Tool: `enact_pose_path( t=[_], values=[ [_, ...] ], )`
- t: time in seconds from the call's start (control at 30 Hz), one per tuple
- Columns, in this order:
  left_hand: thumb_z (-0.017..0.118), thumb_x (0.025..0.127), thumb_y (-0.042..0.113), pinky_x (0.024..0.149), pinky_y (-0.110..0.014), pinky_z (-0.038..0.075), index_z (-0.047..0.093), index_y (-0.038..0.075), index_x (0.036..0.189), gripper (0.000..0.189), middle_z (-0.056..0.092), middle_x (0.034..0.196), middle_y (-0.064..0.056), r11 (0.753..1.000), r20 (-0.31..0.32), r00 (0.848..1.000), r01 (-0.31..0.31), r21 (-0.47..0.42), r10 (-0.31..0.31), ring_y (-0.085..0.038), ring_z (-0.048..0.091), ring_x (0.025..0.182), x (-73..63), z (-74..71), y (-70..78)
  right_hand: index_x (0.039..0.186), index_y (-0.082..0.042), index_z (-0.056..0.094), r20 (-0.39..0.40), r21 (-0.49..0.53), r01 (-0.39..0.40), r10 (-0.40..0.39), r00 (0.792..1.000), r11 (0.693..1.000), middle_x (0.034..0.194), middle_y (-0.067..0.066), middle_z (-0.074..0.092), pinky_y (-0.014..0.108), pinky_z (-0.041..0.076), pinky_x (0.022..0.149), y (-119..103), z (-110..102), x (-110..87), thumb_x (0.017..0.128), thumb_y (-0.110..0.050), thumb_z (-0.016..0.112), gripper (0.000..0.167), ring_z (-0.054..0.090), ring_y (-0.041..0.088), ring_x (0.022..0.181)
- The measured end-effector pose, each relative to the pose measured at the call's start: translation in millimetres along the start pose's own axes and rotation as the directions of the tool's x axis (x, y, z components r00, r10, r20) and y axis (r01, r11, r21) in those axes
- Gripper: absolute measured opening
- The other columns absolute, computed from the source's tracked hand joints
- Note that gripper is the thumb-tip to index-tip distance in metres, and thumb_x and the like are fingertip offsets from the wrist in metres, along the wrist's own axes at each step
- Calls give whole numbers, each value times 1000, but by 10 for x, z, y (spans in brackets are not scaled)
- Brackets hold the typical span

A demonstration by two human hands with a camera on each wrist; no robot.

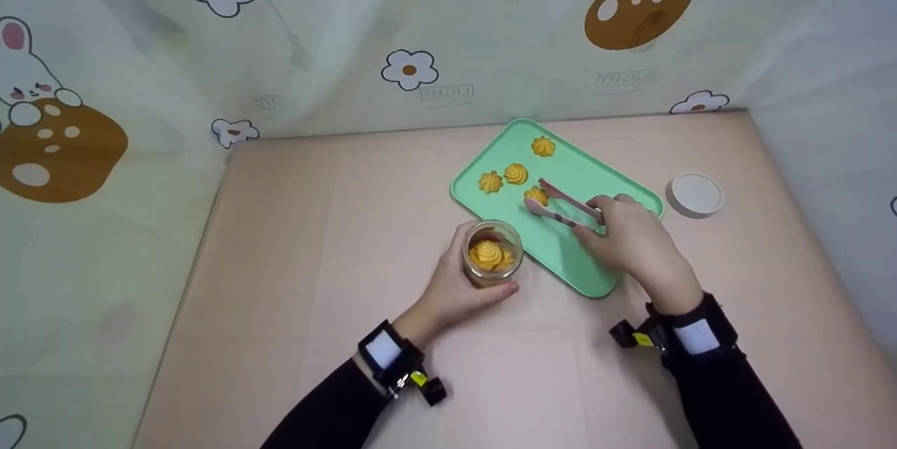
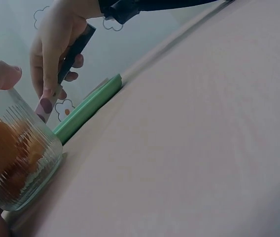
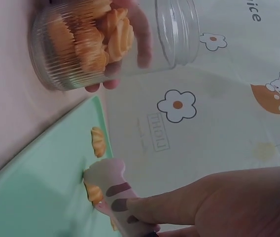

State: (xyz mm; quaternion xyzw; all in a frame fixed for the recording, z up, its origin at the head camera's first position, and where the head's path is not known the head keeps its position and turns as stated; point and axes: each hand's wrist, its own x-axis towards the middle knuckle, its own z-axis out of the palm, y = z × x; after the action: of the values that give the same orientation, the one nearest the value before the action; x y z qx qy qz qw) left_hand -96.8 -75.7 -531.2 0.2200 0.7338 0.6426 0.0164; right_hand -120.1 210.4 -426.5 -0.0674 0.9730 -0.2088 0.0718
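Fingers curl round both things in hand: in the head view the left hand (image 1: 452, 288) grips a glass jar (image 1: 494, 278), its mouth uncovered and cookies (image 1: 486, 254) inside, while the right hand (image 1: 634, 235) pinches a pair of tongs (image 1: 569, 199) over a green tray (image 1: 581, 267). One cookie (image 1: 537, 195) lies on the tray between the tong tips; three more sit farther back on it. A white lid (image 1: 694, 195) rests just beside the tray. The left wrist view shows cookies through the jar's ribbed wall. In the right wrist view they fill its lower part, the neck clear.
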Motion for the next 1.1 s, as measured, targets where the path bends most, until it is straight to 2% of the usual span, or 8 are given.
enact_pose_path(
  t=[0.2, 0.5, 0.7, 0.8, 0.97, 1.1],
  values=[
    [100, 78, 29, 124, -46, 41, 47, 20, 154, 94, 62, 147, 3, 1000, 1, 1000, 1, -1, -1, -19, 58, 138, 14, -6, 36, 138, 10, 65, -18, 8, -4, 4, 1000, 1000, 107, 24, 66, 53, 56, 75, -71, 13, -2, 104, -29, 73, 52, 64, 37, 91],
    [101, 78, 28, 124, -45, 42, 47, 20, 154, 94, 62, 146, 4, 1000, 0, 1000, 11, -18, -11, -18, 58, 138, 19, -6, 33, 143, 13, 59, -11, 35, -12, 13, 1000, 999, 126, 37, 62, 63, 58, 90, -135, 86, -1, 107, -26, 70, 54, 67, 50, 110],
    [101, 78, 29, 123, -45, 41, 47, 19, 154, 94, 63, 146, 4, 1000, -4, 1000, 21, -5, -21, -17, 58, 138, 11, 3, 35, 145, 12, 58, -19, 37, -3, 4, 1000, 999, 128, 38, 61, 65, 57, 92, -87, 131, 30, 108, -27, 69, 55, 66, 53, 113],
    [101, 78, 29, 123, -44, 42, 47, 19, 154, 94, 63, 146, 5, 1000, -7, 1000, 28, 3, -28, -15, 58, 137, 9, 2, 45, 146, 10, 58, -20, 31, 1, -1, 1000, 1000, 126, 36, 63, 63, 57, 88, -52, 134, 44, 107, -28, 71, 55, 67, 49, 109],
    [101, 78, 30, 123, -44, 42, 47, 21, 154, 94, 62, 146, 6, 1000, -4, 1000, 31, -2, -31, -14, 58, 138, 7, 0, 42, 143, 7, 63, -21, 4, 10, -10, 1000, 1000, 106, 25, 69, 54, 56, 73, -29, 118, 53, 106, -28, 74, 52, 66, 38, 90],
    [100, 78, 30, 124, -45, 41, 46, 23, 155, 94, 62, 147, 7, 1000, -6, 1000, 26, -9, -26, -17, 58, 138, 4, -3, 43, 139, 7, 66, -19, -39, 15, -16, 1000, 999, 100, 23, 70, 54, 57, 72, -51, 51, 26, 105, -25, 74, 47, 69, 38, 88]
  ],
)
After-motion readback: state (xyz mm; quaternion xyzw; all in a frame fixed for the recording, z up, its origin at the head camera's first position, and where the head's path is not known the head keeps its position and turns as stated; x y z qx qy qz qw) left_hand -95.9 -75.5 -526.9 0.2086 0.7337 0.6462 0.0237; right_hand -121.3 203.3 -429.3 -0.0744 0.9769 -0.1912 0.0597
